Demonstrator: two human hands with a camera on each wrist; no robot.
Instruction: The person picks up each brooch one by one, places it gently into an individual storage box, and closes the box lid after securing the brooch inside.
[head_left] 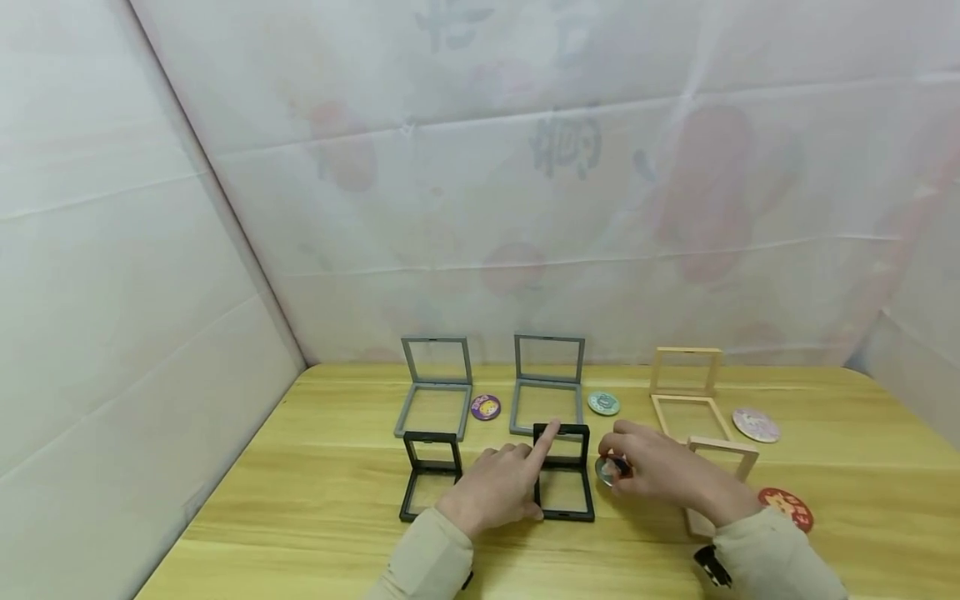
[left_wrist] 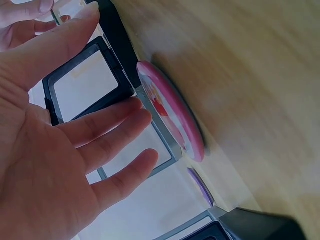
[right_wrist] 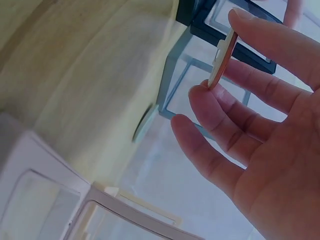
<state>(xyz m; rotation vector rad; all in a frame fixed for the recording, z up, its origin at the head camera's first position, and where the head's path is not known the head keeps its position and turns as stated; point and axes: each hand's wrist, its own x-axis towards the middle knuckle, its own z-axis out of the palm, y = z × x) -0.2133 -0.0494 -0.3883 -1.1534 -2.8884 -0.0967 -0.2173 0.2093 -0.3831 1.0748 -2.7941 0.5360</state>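
In the head view my left hand (head_left: 497,490) rests at the left side of an opened black frame (head_left: 577,515), index finger extended against its upright lid and thumb low by the base. The left wrist view shows that hand (left_wrist: 55,150) with fingers spread, and a pink-edged badge (left_wrist: 172,112) beyond the fingertips. My right hand (head_left: 663,471) pinches a round badge (head_left: 606,472) just right of the black frame. In the right wrist view this badge (right_wrist: 223,60) is edge-on between thumb and fingers of the right hand (right_wrist: 280,130).
Another black frame (head_left: 408,500) stands opened on the left. Behind are two grey frames (head_left: 401,417) (head_left: 516,408), a purple badge (head_left: 486,407) and a green badge (head_left: 603,403). At right are a yellowish frame (head_left: 720,417), a pale frame (head_left: 701,523), a pinkish badge (head_left: 756,425) and a red badge (head_left: 786,509).
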